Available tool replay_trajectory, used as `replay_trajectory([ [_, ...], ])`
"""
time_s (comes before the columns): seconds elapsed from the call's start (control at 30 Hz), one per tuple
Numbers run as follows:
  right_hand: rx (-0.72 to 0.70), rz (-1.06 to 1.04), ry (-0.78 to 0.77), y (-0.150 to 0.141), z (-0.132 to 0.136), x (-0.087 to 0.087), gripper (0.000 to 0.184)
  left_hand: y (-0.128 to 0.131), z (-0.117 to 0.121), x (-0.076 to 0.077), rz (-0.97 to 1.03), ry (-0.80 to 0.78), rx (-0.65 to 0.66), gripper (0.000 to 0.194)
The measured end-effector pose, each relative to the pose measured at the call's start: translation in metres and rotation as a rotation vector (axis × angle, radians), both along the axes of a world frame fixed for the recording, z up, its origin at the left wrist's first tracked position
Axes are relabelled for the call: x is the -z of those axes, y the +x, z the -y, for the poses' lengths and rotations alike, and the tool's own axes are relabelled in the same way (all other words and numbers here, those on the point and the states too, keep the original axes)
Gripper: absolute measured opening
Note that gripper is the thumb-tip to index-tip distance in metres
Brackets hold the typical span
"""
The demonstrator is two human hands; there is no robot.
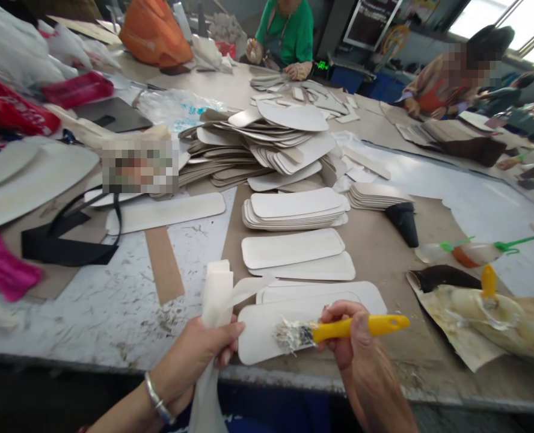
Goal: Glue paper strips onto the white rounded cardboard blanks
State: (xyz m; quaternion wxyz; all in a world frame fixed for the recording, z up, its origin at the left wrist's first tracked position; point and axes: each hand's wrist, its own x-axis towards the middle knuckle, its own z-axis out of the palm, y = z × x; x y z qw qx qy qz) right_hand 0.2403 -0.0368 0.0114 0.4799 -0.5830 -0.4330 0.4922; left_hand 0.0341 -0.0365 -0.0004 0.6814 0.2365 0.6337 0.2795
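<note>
My right hand point(355, 346) is closed around the yellow handle of a paintbrush point(379, 326). Its glue-caked bristles rest on a white rounded panel point(258, 337) near the table edge. A bundle of long white strips point(217, 294) hangs through my left hand point(208, 340), whose fingers are wrapped round it. The left thumb tip meets the panel's left end. One loose strip point(249, 290) leans off the bundle to the right. Just beyond are two overlapping white panels point(294, 248) and a neat stack of panels point(294, 204).
A big pile of panels point(267, 144) lies farther back. To the right are a glue-smeared container point(478, 307) with a yellow handle, small squeeze bottles point(469, 252) and a black cone point(402, 222). Black straps point(68, 240) lie left. Two co-workers sit across the table point(195, 240).
</note>
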Motion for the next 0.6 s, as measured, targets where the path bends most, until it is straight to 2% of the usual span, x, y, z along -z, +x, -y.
replay_trajectory([
  [0.1,-0.014,-0.066,-0.065,-0.009,0.004,0.008,0.035,0.008,-0.003,0.001,0.058,0.035,-0.013,0.035],
  [0.23,-0.027,0.146,-0.048,-0.010,0.004,0.016,0.030,0.015,-0.005,0.005,0.075,0.050,-0.024,0.033],
  [0.4,0.087,0.458,0.060,0.000,0.007,0.006,0.025,0.015,-0.006,0.011,0.029,0.059,0.004,0.035],
  [0.5,0.041,0.508,0.130,0.001,0.010,0.000,0.023,0.014,-0.006,0.015,-0.002,0.056,0.024,0.035],
  [0.6,-0.018,0.522,0.190,-0.002,0.011,0.003,0.021,0.015,-0.005,0.015,-0.027,0.055,0.050,0.033],
])
